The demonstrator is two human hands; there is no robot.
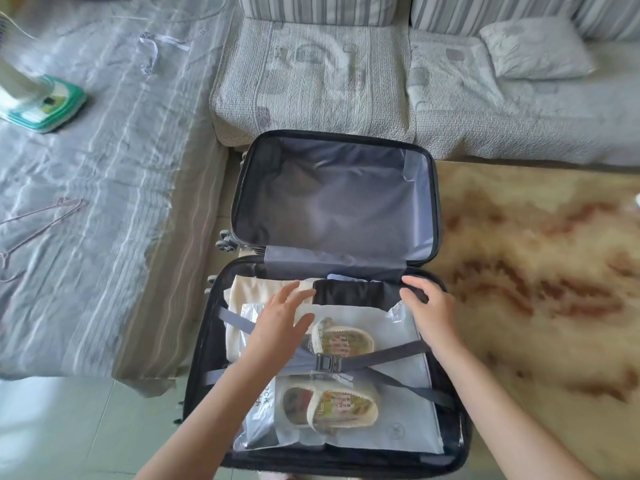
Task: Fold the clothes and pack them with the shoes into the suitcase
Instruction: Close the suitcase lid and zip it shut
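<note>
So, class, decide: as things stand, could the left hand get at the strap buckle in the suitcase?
Probably yes. The buckle lies uncovered on top of the shoe bag, close beside the open left hand, and nothing sits over it or between the two.

There, on the clear plastic bag [258, 420] beside your left forearm, you can read the letters "OCK". The insoles of the shoes [341, 407] carry red characters, too blurred to read.

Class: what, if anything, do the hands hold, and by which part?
Nothing: the left hand and right hand are open, fingers spread, over the packed suitcase.
</note>
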